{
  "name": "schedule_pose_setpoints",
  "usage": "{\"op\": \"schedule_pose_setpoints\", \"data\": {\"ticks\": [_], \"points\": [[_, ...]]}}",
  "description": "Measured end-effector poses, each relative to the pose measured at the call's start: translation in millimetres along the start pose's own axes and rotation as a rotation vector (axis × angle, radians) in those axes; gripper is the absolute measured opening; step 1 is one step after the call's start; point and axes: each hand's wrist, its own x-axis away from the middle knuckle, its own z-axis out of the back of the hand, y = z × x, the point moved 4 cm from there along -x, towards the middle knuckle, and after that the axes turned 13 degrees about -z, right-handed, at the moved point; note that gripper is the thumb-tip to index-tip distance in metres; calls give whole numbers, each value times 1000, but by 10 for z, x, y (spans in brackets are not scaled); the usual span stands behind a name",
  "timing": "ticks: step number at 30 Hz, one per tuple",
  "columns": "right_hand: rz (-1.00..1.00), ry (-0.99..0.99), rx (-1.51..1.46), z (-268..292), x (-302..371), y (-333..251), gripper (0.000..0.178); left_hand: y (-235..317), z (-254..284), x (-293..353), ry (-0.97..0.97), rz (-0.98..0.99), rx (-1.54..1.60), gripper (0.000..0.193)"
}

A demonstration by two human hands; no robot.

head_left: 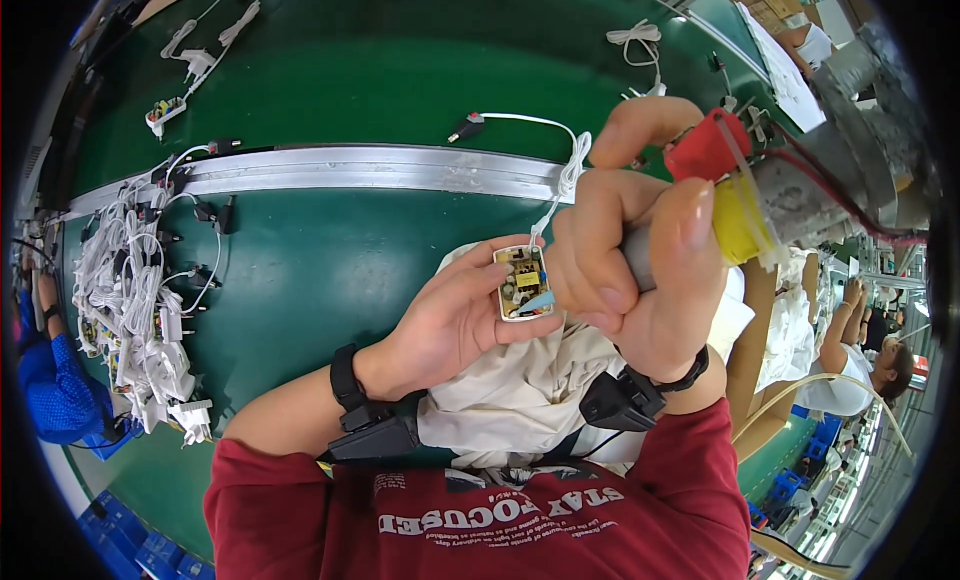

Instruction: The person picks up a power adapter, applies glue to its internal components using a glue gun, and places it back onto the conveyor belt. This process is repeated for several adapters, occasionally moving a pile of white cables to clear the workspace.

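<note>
My left hand (435, 320) holds an open white power adapter (524, 283), its circuit board with a yellow-topped part facing up. Its fingers are wrapped round the casing from the left. From the adapter's top a bundled white cable (572, 170) runs away to a black plug end (466, 128). In my right hand (640, 250) is a thick grey dispenser gun (738, 220) with a yellow ring and a red part at the upper side. Its light blue tapered nozzle (537, 302) points at the lower part of the board. Whether the tip touches it I cannot tell.
A metal rail (370, 170) crosses the green work surface. Left lies a heap of white adapters and cables (140, 290); another open adapter (165, 112) lies beyond the rail. Pale cloth (520, 400) covers my lap, with a cardboard box (757, 330) to the right. People sit on both sides.
</note>
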Motion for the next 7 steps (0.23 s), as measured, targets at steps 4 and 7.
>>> {"op": "schedule_pose_setpoints", "data": {"ticks": [4, 7], "points": [[-31, 39, -14, 29, -10, -74, 51, -31, 45, 0, -10, 3, -1, 40], [-14, 23, -34, 99, -6, -105, 52, 89, 42, -97, -9, -26, -131, 42]]}}
